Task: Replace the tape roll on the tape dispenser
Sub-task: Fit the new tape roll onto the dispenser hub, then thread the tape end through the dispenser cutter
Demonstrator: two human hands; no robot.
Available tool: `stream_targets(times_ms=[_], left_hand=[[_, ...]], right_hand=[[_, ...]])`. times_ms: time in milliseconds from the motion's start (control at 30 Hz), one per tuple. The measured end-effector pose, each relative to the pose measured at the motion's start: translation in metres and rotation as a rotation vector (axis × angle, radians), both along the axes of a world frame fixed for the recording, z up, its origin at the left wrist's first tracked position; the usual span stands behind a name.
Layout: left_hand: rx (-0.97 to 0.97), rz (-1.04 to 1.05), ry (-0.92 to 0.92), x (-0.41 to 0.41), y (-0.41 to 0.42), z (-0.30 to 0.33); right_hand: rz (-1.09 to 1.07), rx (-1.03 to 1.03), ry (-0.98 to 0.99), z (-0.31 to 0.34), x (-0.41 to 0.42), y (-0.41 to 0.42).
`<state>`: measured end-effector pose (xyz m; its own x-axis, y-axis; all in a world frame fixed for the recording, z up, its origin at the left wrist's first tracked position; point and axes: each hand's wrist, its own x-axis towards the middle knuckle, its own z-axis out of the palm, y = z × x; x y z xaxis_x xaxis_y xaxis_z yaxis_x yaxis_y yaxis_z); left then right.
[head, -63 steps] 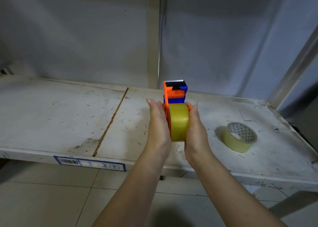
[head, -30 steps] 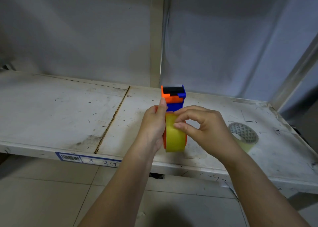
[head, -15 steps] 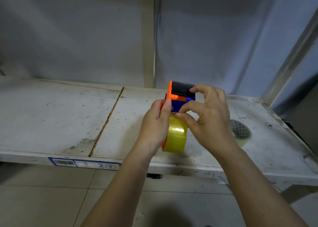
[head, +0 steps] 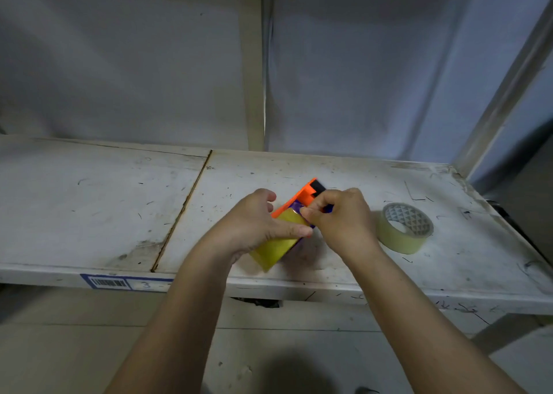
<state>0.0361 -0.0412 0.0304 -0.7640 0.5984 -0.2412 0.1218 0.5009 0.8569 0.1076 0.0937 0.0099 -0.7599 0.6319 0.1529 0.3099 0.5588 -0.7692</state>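
Note:
An orange and blue tape dispenser (head: pixel 302 197) carries a full yellowish tape roll (head: pixel 276 245) and is tilted over the white shelf (head: pixel 89 202), its black cutter end pointing up and to the right. My left hand (head: pixel 254 226) wraps around the roll, thumb laid across its top. My right hand (head: pixel 341 217) pinches at the dispenser's blue front part just beyond the roll; what lies between the fingertips is hidden. A second, thinner tape roll (head: pixel 404 227) lies flat on the shelf to the right of my hands.
A seam (head: pixel 182 208) runs front to back across the shelf left of my hands. A barcode label (head: pixel 119 282) sits on the shelf's front edge. A metal upright (head: pixel 254 64) stands behind, another post (head: pixel 505 94) at the right. Tiled floor lies below.
The dispenser has tipped from upright to a slant towards the right. My right hand has come down from the cutter end to the blue part beside the roll.

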Motion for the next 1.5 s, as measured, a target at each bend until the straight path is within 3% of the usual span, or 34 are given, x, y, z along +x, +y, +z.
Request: stream_targets(times_ms=[133, 267, 533, 733, 867, 967, 1167, 1333, 1500], left_hand=[[-0.394, -0.108, 0.485, 0.008, 0.008, -0.004], [-0.496, -0.168, 0.657, 0.006, 0.018, -0.013], [-0.375, -0.238, 0.609, -0.003, 0.019, -0.009], [-0.388, -0.290, 0.615, 0.001, 0.016, -0.010], [-0.446, -0.347, 0.657, 0.002, 0.017, -0.009], [-0.499, -0.378, 0.712, 0.002, 0.019, -0.009], [-0.725, -0.422, 1.017, 0.004, 0.021, -0.015], [-0.746, -0.376, 0.977, 0.008, 0.024, -0.015], [-0.767, -0.319, 0.923, 0.004, 0.013, -0.013]], right_hand=[[-0.057, -0.295, 0.009, -0.004, -0.008, 0.006], [-0.014, -0.345, -0.110, -0.017, -0.012, 0.004], [0.105, -0.344, -0.180, -0.015, -0.003, 0.018], [0.261, -0.300, -0.479, -0.001, 0.001, 0.004], [0.263, -0.291, -0.541, -0.002, -0.001, 0.001], [0.239, -0.312, -0.516, -0.007, -0.003, 0.000], [0.242, -0.424, -0.404, -0.008, -0.001, 0.005], [0.235, -0.479, -0.343, -0.012, 0.001, 0.005], [0.048, -0.600, -0.214, -0.011, 0.010, 0.035]])
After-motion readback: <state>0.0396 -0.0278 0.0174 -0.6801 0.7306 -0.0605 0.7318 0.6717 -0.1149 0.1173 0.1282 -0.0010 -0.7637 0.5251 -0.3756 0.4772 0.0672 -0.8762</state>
